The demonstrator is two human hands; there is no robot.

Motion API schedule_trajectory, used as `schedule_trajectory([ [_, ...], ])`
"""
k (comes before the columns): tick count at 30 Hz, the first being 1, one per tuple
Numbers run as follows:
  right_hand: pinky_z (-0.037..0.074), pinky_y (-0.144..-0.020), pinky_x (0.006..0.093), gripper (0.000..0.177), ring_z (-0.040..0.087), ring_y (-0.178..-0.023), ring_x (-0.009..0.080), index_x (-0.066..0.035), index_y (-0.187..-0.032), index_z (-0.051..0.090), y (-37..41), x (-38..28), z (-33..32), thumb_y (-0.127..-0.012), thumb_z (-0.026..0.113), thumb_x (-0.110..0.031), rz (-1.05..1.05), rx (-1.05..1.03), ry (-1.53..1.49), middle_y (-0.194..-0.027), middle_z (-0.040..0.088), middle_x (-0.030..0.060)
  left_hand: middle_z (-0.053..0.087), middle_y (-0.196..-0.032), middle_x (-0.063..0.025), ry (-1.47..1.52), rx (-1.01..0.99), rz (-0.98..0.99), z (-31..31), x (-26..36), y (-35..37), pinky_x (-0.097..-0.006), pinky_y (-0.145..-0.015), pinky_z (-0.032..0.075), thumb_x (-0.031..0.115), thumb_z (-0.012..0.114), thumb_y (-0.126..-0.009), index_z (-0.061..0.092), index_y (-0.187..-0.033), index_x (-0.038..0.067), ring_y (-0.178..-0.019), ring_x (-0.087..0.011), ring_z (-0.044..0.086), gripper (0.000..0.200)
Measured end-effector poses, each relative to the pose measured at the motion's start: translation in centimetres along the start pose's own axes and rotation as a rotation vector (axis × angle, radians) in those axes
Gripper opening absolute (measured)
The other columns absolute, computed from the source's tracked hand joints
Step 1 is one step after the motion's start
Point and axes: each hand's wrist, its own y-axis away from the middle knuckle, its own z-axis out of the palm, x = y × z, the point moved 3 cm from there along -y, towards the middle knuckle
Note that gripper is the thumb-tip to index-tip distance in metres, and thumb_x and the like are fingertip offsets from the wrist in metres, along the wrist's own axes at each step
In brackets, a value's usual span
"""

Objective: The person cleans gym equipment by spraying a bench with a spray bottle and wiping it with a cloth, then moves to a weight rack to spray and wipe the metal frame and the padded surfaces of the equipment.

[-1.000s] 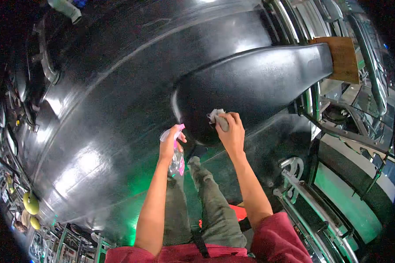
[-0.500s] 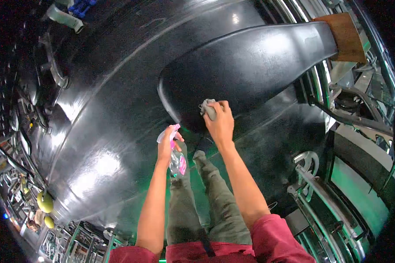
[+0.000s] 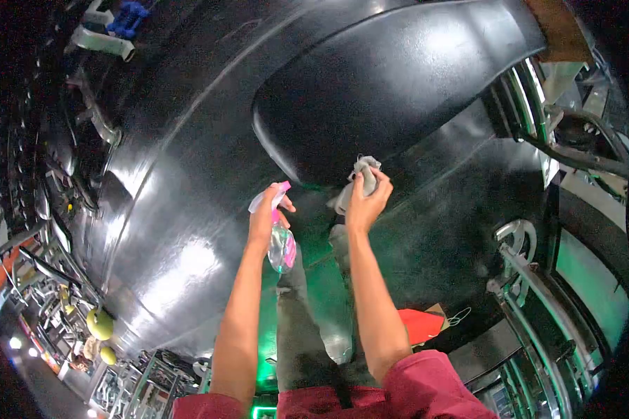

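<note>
Left hand (image 3: 264, 213): fingers curled round the neck of a spray bottle (image 3: 282, 249). Right hand (image 3: 369, 208): thumb and fingers pinch a bunched grey cloth (image 3: 365, 168) by the black bench's (image 3: 356, 91) near end; contact unclear. Right forearm partly hides a red item (image 3: 421, 326).

one left hand (image 3: 263, 215), one right hand (image 3: 368, 204), one spray bottle (image 3: 282, 250), one cloth (image 3: 365, 170) and one black padded bench (image 3: 356, 105) show. two yellow-green balls (image 3: 100, 324) are near left, and one brown board (image 3: 560, 31) is far right.
</note>
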Motion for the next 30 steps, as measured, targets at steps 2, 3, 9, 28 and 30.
schedule_trajectory([
  [2, 0.042, -0.092, 0.0412, 0.026, 0.053, -0.103, 0.0335, -0.005, -0.107, 0.059, 1.9, -0.1, 0.9, -0.084, 0.066, -0.013, 0.035, 0.065, -0.054, -0.108, 0.052, 0.0157, 0.062, -0.075, -0.0092, -0.003, -0.01, 0.018, -0.5, -0.2, -0.2, -0.0263, -0.046, 0.044, 0.05, 0.049, -0.093, 0.058, -0.109, 0.007, -0.046, -0.0145, 0.053, 0.047],
  [3, 0.041, -0.093, 0.0415, 0.027, 0.053, -0.103, 0.0335, -0.004, -0.109, 0.058, 3.1, -0.3, 1.1, -0.084, 0.066, -0.013, 0.018, 0.028, -0.06, -0.107, 0.052, 0.0159, 0.062, -0.075, -0.0092, -0.001, -0.014, 0.037, -0.7, -0.2, -0.4, -0.026, -0.046, 0.043, 0.05, 0.049, -0.094, 0.058, -0.11, 0.007, -0.046, -0.0145, 0.053, 0.047],
  [9, 0.037, -0.098, 0.0392, 0.032, 0.05, -0.11, 0.0292, -0.004, -0.112, 0.051, 8.6, 4.0, 4.3, -0.09, 0.063, -0.023, 0.261, -0.163, -0.227, -0.115, 0.053, 0.0148, 0.062, -0.076, -0.0093, 0.056, -0.032, 0.078, -2.1, -1.1, -0.6, -0.027, -0.048, 0.046, 0.049, 0.049, -0.094, 0.056, -0.109, 0.008, -0.046, -0.015, 0.053, 0.044],
  [28, 0.049, -0.084, 0.0377, 0.046, 0.055, -0.103, 0.0235, -0.012, -0.128, 0.032, 8.1, 2.4, 7.7, -0.099, 0.048, -0.043, 0.792, 0.142, -0.843, -0.119, 0.049, 0.0118, 0.061, -0.075, -0.0082, 0.021, -0.031, 0.042, -5.8, -1.5, -0.1, -0.0268, -0.047, 0.044, 0.05, 0.048, -0.093, 0.06, -0.11, 0.005, -0.046, -0.0151, 0.053, 0.05],
  [30, 0.049, -0.084, 0.0382, 0.047, 0.054, -0.104, 0.024, -0.012, -0.129, 0.031, 9.6, 2.7, 9.2, -0.098, 0.048, -0.044, 0.82, 0.164, -0.873, -0.121, 0.048, 0.0126, 0.062, -0.075, -0.0091, 0.043, -0.035, 0.074, -6.0, -1.1, -0.1, -0.0276, -0.047, 0.044, 0.05, 0.048, -0.093, 0.06, -0.106, 0.005, -0.046, -0.0156, 0.053, 0.049],
])
